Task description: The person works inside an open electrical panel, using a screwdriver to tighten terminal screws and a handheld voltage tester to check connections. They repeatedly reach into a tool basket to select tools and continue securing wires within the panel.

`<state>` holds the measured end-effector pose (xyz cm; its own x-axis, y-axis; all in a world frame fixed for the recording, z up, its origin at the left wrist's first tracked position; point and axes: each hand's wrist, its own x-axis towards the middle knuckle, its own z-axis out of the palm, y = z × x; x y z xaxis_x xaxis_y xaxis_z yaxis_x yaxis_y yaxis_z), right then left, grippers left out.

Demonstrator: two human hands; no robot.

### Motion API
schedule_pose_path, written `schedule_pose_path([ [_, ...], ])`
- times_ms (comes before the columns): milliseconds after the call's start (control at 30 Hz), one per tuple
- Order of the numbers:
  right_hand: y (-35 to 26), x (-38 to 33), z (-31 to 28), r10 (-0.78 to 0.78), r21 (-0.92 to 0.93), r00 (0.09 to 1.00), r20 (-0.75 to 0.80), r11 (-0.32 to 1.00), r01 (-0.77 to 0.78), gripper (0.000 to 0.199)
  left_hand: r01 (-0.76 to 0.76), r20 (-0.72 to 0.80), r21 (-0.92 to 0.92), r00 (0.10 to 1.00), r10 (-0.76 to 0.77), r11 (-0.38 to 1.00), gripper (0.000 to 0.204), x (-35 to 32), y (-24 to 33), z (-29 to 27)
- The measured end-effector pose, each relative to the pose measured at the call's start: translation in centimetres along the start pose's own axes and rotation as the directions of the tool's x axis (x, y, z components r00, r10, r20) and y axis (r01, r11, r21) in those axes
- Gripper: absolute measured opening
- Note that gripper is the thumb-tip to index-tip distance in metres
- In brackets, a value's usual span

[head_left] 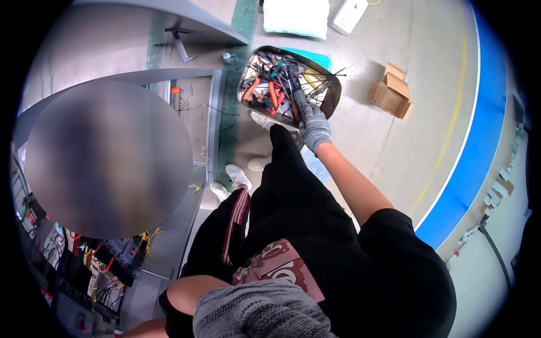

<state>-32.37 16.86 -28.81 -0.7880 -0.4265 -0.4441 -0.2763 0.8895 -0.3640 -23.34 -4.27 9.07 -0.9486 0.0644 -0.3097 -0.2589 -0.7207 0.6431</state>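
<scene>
My right hand [315, 125], in a grey knit glove, reaches to the near right rim of a metal bin [332, 107] full of tools. It is closed round a dark grey tool with a cylindrical body [300, 99], whose far end lies among the bin's contents. Orange-handled pliers [251, 89] and red-handled pliers [273, 93] lie in the bin, with cable ties and other loose parts. My left hand [262, 310], gloved alike, is close up at the bottom edge; its fingers cannot be made out.
An opened cardboard box [391, 93] stands on the floor to the right. At left is a grey metal frame [214, 124], with wired electrical parts [107, 265] below a blurred patch. Another person's striped trouser leg [236, 225] is beside me. A pale cushion [296, 17] lies beyond the bin.
</scene>
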Motion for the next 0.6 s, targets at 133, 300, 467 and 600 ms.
schedule_pose_path([
  [133, 0.5, -0.4, 0.4, -0.038, 0.062, 0.997, -0.073, 0.997, 0.042, 0.063, -0.004, -0.034, -0.016, 0.999, 0.003, 1.0, 0.04, -0.3, -0.5, 0.8],
  [300, 1.3, -0.1, 0.8, -0.07, 0.046, 0.997, -0.04, 0.996, 0.072, 0.059, -0.021, -0.072, -0.024, 0.997, 0.019, 0.999, 0.041, -0.6, -0.1, 0.6],
  [467, 1.3, 0.1, 0.7, -0.019, -0.013, 0.997, -0.076, 1.0, 0.018, 0.057, -0.023, -0.074, -0.035, 0.997, 0.02, 0.999, 0.041, -0.6, 0.4, -0.1],
  [600, 1.1, -0.3, 0.7, -0.021, -0.035, 0.996, -0.088, 0.999, 0.018, 0.056, -0.027, -0.07, -0.045, 0.997, 0.024, 0.999, 0.042, -0.6, 0.3, -0.9],
])
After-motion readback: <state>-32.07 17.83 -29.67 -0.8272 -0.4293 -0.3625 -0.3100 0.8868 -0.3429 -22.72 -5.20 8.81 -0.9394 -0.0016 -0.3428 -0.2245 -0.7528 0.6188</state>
